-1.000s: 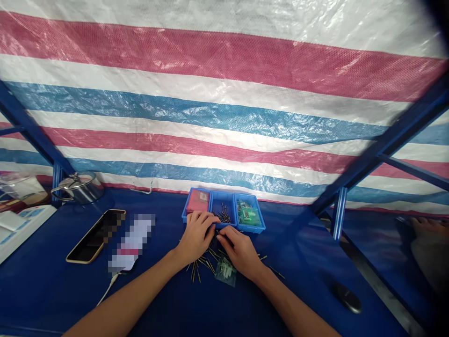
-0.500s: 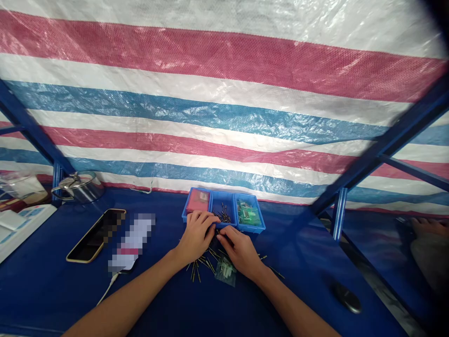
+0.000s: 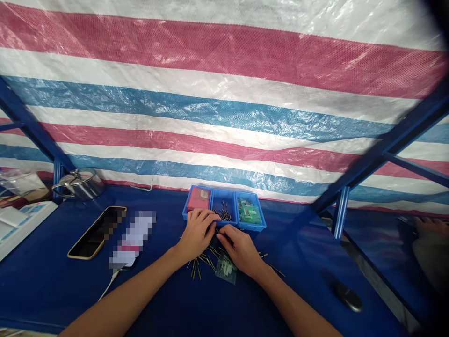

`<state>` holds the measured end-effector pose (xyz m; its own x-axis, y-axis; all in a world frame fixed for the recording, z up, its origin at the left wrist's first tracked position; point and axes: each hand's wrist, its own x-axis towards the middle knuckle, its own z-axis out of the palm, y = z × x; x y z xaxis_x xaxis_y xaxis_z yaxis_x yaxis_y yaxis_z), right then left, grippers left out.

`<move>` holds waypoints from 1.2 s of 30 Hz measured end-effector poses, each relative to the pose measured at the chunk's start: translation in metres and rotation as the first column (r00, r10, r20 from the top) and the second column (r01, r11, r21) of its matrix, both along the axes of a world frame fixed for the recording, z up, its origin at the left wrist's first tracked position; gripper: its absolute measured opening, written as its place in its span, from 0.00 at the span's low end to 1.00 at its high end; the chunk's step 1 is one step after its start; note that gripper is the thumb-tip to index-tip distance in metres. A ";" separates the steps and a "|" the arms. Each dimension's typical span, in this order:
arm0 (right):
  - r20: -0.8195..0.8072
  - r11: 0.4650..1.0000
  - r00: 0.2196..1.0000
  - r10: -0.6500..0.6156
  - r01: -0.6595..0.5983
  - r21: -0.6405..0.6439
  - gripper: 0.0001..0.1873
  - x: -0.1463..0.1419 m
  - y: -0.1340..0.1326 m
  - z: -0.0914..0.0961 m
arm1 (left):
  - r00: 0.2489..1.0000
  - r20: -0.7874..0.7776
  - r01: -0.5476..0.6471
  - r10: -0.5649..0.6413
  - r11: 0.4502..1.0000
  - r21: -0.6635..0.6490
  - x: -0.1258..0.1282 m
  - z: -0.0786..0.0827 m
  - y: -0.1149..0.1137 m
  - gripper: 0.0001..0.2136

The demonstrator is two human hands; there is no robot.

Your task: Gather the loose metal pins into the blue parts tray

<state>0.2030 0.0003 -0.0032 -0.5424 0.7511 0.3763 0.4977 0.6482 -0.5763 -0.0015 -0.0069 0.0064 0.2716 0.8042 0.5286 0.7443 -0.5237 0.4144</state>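
Observation:
My left hand [image 3: 197,234] is closed, its fingers curled over the front edge of the blue bins; what it pinches, if anything, is hidden. Close beside it, my right hand [image 3: 242,248] is closed too, thumb against forefinger, with a small dark tip at the pinch too small to name. Thin dark and brass-coloured rods [image 3: 197,267] lie scattered on the table beneath and around both hands. More such rods stand in the middle blue bin [image 3: 231,223]. A small clear bag of pale pieces [image 3: 226,269] rests by my right wrist.
The left bin holds a red packet [image 3: 199,200]; the right one holds green bagged pieces [image 3: 249,211]. Left on the blue table lie a phone [image 3: 94,234], a blurred-out device with a white cable [image 3: 110,285] and a metal cup [image 3: 82,185]. A black mouse [image 3: 348,296] sits right.
Both hands keep the same closed pose at the bins. Only the camera view has shifted slightly.

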 end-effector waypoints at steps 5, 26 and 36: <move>0.036 1.000 0.999 0.008 -0.008 -0.010 0.10 0.000 0.000 0.001 | 1.000 0.003 0.002 -0.002 1.000 -0.002 0.000 0.000 0.000 0.12; 0.059 0.999 0.998 0.011 -0.009 -0.037 0.09 0.000 0.000 0.002 | 1.000 -0.007 -0.006 0.006 1.000 0.007 0.001 0.001 0.000 0.12; 0.027 1.000 1.000 0.009 -0.008 -0.019 0.07 0.001 0.001 -0.001 | 1.000 -0.014 -0.018 0.019 1.000 0.014 0.001 0.000 0.000 0.12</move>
<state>0.2035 0.0011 -0.0037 -0.5585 0.7533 0.3474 0.5078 0.6416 -0.5749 -0.0003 -0.0070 0.0068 0.2642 0.8021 0.5356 0.7595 -0.5153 0.3970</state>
